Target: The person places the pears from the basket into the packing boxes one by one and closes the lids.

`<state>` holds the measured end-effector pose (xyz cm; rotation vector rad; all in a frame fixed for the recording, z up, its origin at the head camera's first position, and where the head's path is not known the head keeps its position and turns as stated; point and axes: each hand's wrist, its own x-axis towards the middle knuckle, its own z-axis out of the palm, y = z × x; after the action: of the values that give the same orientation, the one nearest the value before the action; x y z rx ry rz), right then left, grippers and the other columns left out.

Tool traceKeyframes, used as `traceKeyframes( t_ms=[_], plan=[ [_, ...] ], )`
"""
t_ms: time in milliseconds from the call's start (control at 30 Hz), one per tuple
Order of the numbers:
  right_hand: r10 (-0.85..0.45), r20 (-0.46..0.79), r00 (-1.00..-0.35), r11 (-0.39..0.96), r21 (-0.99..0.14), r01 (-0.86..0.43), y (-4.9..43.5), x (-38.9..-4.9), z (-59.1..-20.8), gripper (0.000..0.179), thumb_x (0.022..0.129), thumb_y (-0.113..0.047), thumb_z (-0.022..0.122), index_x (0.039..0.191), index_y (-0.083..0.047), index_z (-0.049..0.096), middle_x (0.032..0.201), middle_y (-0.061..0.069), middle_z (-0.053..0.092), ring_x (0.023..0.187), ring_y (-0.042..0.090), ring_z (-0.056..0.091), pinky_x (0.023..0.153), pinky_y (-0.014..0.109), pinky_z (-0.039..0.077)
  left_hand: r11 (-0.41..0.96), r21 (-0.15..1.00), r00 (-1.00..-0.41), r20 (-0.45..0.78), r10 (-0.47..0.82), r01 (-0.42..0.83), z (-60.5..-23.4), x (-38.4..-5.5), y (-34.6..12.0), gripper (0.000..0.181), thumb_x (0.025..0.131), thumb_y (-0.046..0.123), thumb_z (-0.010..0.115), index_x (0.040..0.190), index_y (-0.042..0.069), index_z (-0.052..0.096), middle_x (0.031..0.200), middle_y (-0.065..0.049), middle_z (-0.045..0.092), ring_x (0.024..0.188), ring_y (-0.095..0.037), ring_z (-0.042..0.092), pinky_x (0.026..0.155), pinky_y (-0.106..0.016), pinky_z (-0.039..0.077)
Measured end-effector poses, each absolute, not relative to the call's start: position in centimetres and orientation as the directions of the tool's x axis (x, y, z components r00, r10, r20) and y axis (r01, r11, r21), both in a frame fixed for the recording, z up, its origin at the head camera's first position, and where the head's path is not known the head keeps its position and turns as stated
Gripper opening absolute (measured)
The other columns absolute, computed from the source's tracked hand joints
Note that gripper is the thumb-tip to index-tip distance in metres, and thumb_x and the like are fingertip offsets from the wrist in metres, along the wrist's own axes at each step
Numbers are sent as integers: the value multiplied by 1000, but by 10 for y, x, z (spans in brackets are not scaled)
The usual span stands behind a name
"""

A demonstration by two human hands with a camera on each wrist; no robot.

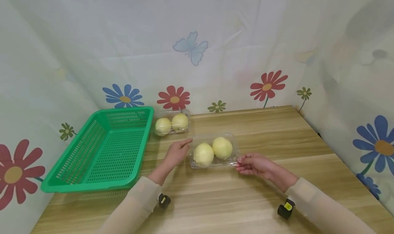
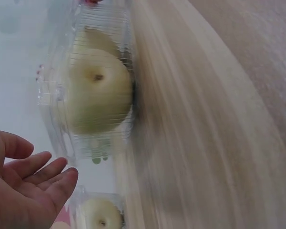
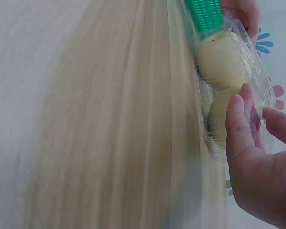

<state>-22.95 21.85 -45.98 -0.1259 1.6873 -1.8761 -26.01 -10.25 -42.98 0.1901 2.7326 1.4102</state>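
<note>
A clear plastic clamshell box point(image 1: 216, 161) stands on the wooden table in front of me, with two round pale-yellow fruits point(image 1: 222, 148) inside. My right hand point(image 1: 254, 166) pinches the box's near right corner; in the right wrist view its thumb and fingers point(image 3: 239, 124) lie on either side of the rim. At the box's left end is my left hand point(image 1: 176, 154), its fingertips close by the far left corner. The left wrist view shows those fingers point(image 2: 47, 167) relaxed and slightly bent, with nothing held in them.
A green perforated plastic basket point(image 1: 135, 179) occupies the table's left side. Right beside it, near the back edge, sits a second clear box with two similar fruits point(image 1: 180, 122). A flower-printed cloth point(image 1: 234, 80) hangs behind the table point(image 1: 221, 200) and along its sides.
</note>
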Motion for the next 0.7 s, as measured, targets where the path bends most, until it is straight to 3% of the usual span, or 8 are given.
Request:
traceKeyframes(
  t_ms=[67, 133, 167, 400, 600, 700],
  plan=[
    [-494, -318, -809, -23, -926, 378, 218, -228, -459, 13, 107, -6, 47, 105, -5, 60, 87, -2, 76, 83, 6, 74, 81, 19, 62, 551, 830, -992, 22, 124, 87, -428, -258, -102, 41, 104, 15, 49, 142, 4, 59, 135, -21, 67, 91, -30, 71, 82, -38, 61],
    [-502, -311, -807, -44, -923, 383, 217, -227, -459, 14, 107, -6, 46, 104, -6, 60, 88, -2, 76, 85, 7, 75, 82, 20, 62, 521, 847, -992, 49, 119, 104, -427, -254, -103, 39, 104, 15, 50, 140, 2, 60, 141, -20, 63, 124, -38, 64, 107, -47, 54],
    [-502, -308, -808, -55, -921, 386, 216, -226, -459, 16, 107, -6, 45, 103, -7, 60, 88, -1, 75, 85, 7, 75, 83, 20, 62, 502, 858, -991, 60, 119, 112, -426, -252, -103, 38, 104, 13, 51, 139, 1, 61, 139, -20, 65, 132, -39, 60, 111, -49, 52],
    [-490, -272, -828, -128, -917, 378, 210, -221, -463, 15, 108, -4, 38, 105, -5, 53, 94, 0, 75, 90, 8, 75, 87, 21, 62, 415, 899, -986, 90, 142, 142, -422, -225, -114, 28, 102, 6, 53, 125, -5, 66, 114, -23, 73, 105, -33, 72, 92, -41, 61],
    [-448, -256, -856, -149, -923, 354, 206, -217, -463, 15, 108, -3, 37, 107, -2, 52, 92, 1, 77, 90, 8, 76, 86, 21, 62, 428, 891, -978, 73, 198, 153, -419, -205, -128, 29, 102, 5, 53, 125, -8, 65, 110, -28, 72, 101, -32, 72, 94, -49, 60],
    [-434, -251, -865, -151, -927, 345, 204, -217, -462, 17, 108, -4, 37, 109, 0, 53, 91, 0, 77, 90, 7, 75, 86, 20, 62, 447, 879, -973, 71, 220, 165, -417, -197, -132, 28, 102, 4, 53, 124, -7, 65, 108, -28, 71, 100, -33, 72, 92, -46, 62]
  ],
)
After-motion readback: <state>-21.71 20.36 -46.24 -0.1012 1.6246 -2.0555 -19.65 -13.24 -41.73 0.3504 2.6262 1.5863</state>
